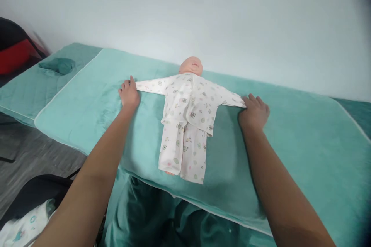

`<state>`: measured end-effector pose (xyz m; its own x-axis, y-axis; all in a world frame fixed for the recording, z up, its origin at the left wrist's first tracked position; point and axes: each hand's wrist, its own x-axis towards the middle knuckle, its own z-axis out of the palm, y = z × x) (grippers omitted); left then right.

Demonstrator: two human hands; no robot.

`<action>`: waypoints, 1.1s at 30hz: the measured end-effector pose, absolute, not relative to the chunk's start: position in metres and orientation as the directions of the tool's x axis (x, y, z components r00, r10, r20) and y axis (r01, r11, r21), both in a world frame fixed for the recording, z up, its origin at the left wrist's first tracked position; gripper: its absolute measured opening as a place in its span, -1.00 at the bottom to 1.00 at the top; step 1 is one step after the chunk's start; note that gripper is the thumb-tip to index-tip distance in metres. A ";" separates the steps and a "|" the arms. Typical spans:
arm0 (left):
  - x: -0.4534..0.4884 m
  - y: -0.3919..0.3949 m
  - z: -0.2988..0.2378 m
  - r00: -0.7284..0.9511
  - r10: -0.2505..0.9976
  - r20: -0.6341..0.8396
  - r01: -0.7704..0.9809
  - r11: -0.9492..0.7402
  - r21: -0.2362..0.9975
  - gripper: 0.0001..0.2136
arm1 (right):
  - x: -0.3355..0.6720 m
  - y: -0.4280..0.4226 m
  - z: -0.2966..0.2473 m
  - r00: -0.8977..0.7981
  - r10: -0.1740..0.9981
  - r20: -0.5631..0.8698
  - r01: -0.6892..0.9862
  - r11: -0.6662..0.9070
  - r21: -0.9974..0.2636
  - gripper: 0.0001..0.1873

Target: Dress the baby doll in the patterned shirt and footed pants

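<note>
A baby doll (191,65) lies face up on a teal blanket (290,142), dressed in a white patterned shirt (191,100) and matching trousers (181,150). Both sleeves are stretched straight out to the sides. My left hand (129,93) rests on the blanket at the end of the doll's left-side sleeve, fingertips touching the cuff. My right hand (254,112) lies at the end of the other sleeve, fingers on its cuff. Whether either hand pinches the fabric is hidden.
The blanket covers a padded teal table (26,92) with a face hole (58,65) at its left end, set against a white wall. A dark chair with red fabric (14,54) stands far left. White patterned clothing (23,227) lies in a black container at bottom left.
</note>
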<state>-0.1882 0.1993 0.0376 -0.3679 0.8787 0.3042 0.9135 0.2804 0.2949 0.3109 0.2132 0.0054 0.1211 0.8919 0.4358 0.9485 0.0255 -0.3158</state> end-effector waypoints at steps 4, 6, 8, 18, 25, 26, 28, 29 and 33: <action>-0.188 0.198 0.038 -0.363 0.886 0.287 0.914 0.280 0.292 -0.37 | 0.310 0.208 0.007 0.159 0.902 0.401 0.935 -0.007 -0.354 -0.44; -0.188 0.197 0.039 -0.354 0.891 0.285 0.917 0.271 0.292 -0.40 | 0.309 0.205 0.009 0.142 0.905 0.401 0.937 0.007 -0.350 -0.42; -0.188 0.197 0.039 -0.347 0.893 0.287 0.917 0.259 0.304 -0.41 | 0.308 0.202 0.011 0.118 0.907 0.405 0.942 0.027 -0.336 -0.41; -0.187 0.186 0.040 -0.249 0.863 0.439 0.926 0.079 0.369 -0.39 | 0.299 0.199 0.008 0.019 0.945 0.327 0.966 0.067 -0.248 -0.18; -0.187 0.189 0.036 -0.254 0.899 0.356 0.918 0.108 0.382 -0.43 | 0.300 0.196 0.008 0.088 0.934 0.347 0.951 0.024 -0.307 -0.26; -0.187 0.190 0.036 -0.263 0.898 0.353 0.916 0.117 0.384 -0.43 | 0.300 0.195 0.010 0.086 0.922 0.377 0.947 0.043 -0.320 -0.29; -0.186 0.191 0.036 -0.276 0.894 0.354 0.914 0.130 0.383 -0.45 | 0.295 0.191 0.015 0.086 0.888 0.452 0.926 0.096 -0.364 -0.36; -0.186 0.191 0.036 -0.283 0.890 0.356 0.914 0.138 0.383 -0.47 | 0.289 0.189 0.019 0.087 0.869 0.487 0.909 0.131 -0.396 -0.39; -0.188 0.193 0.036 -0.309 0.876 0.371 0.901 0.144 0.410 -0.51 | 0.241 0.193 0.039 0.036 0.830 0.557 0.791 0.317 -0.523 -0.55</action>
